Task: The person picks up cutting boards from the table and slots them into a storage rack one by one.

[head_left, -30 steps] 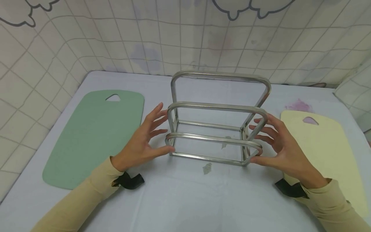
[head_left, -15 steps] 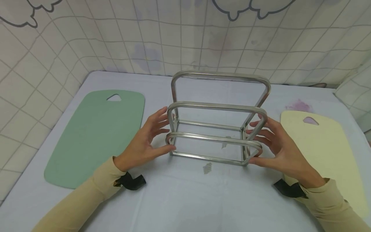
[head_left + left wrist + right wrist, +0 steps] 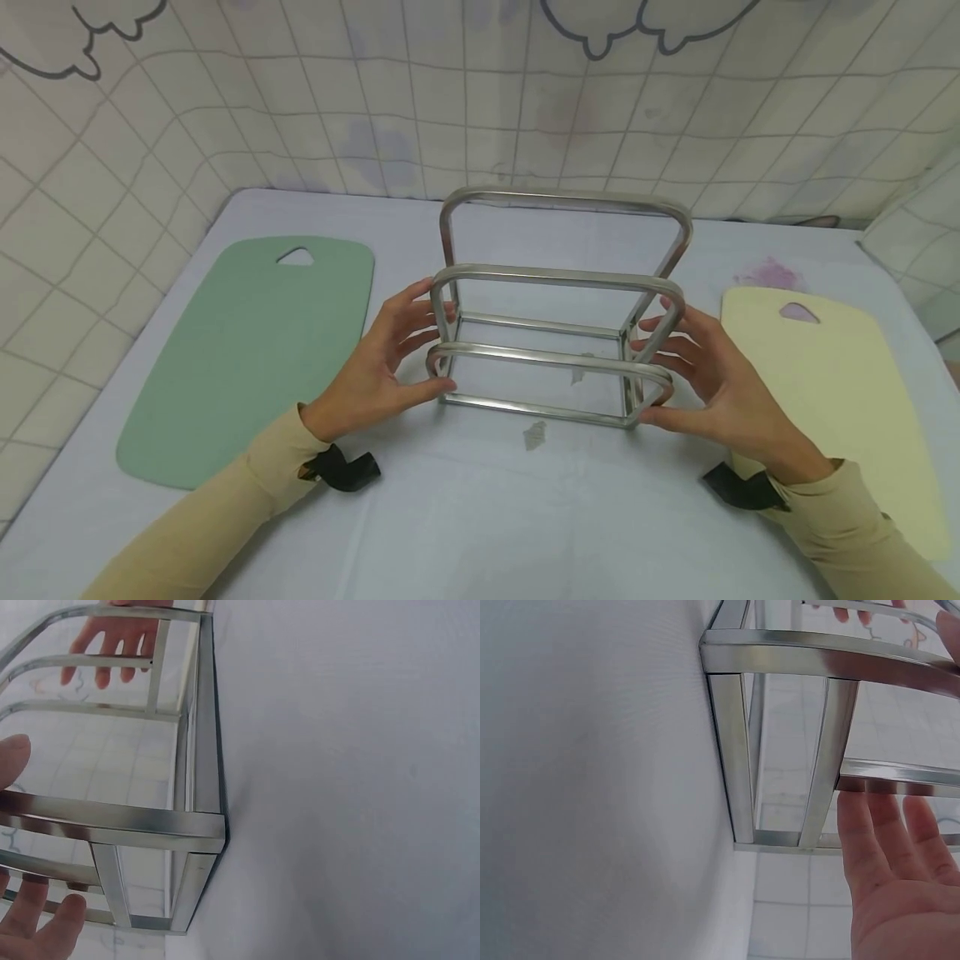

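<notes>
A silver metal rack (image 3: 555, 360) of bent bars, in three raised loops on a rectangular base, stands upright on the table in the head view. My left hand (image 3: 375, 367) grips its left side, thumb at the front loop and fingers at the middle loop's bar. On the opposite side my right hand (image 3: 723, 383) holds the rack the same way. Fingertips (image 3: 881, 817) press the middle bar in the right wrist view. The left wrist view has the rack's side bars (image 3: 112, 821) between thumb and fingers, partly cut off by the frame.
A green cutting board (image 3: 247, 358) lies flat at the left. Flat at the right is a pale yellow cutting board (image 3: 832, 400), partly under the right forearm. White cloth (image 3: 480, 517) covers the table; a grid-patterned curtain (image 3: 480, 108) hangs behind it.
Both hands have drawn in slightly, their fingers coming onto the rack's side bars. The rack stays in place on the table; the head view has shifted a little.
</notes>
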Demonstrator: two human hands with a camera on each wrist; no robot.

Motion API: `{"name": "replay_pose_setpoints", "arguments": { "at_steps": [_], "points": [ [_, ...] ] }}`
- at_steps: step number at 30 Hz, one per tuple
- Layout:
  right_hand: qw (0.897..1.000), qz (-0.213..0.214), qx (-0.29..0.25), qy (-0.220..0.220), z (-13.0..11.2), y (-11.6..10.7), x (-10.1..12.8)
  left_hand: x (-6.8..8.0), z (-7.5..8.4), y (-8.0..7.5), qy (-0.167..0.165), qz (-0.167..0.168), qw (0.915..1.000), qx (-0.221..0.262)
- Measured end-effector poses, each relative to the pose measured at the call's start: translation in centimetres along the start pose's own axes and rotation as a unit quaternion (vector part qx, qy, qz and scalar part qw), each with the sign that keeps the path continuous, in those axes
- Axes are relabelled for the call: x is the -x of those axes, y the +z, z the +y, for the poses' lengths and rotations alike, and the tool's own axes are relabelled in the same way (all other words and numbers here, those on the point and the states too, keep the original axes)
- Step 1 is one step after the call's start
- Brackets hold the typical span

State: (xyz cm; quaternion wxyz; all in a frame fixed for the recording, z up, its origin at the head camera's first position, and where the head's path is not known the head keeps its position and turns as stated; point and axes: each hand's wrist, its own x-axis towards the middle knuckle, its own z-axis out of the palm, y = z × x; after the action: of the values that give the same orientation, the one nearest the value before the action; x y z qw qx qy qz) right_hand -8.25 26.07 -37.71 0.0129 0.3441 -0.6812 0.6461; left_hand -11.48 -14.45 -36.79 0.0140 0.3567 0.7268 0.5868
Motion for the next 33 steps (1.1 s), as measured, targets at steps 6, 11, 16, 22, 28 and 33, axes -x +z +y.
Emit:
{"name": "replay_pose_setpoints", "arguments": {
  "at_steps": [6,11,16,22,28,33],
  "points": [
    [1.0,-0.006,-0.006,-0.007,0.1,0.0,-0.1,-0.1,-0.2,-0.1,0.001,-0.009,0.9997,0.024],
    [1.0,-0.008,-0.013,-0.005,0.2,0.0,0.0,0.0,-0.5,-0.3,0.004,-0.012,0.9991,0.04],
    [1.0,-0.004,-0.014,-0.006,0.4,-0.1,0.1,-0.2,-0.7,-0.4,0.011,-0.017,0.9988,0.046],
    [1.0,0.0,-0.02,-0.01,0.5,-0.1,0.2,-0.3,-1.0,-0.4,0.015,-0.021,0.9985,0.049],
    [1.0,0.002,-0.014,-0.007,0.5,-0.1,0.2,-0.2,-1.3,-0.4,0.016,-0.019,0.9985,0.049],
    [1.0,0.001,-0.022,-0.01,0.6,-0.1,0.3,-0.1,-1.3,-0.4,0.008,-0.018,0.9981,0.059]
  ]
}}
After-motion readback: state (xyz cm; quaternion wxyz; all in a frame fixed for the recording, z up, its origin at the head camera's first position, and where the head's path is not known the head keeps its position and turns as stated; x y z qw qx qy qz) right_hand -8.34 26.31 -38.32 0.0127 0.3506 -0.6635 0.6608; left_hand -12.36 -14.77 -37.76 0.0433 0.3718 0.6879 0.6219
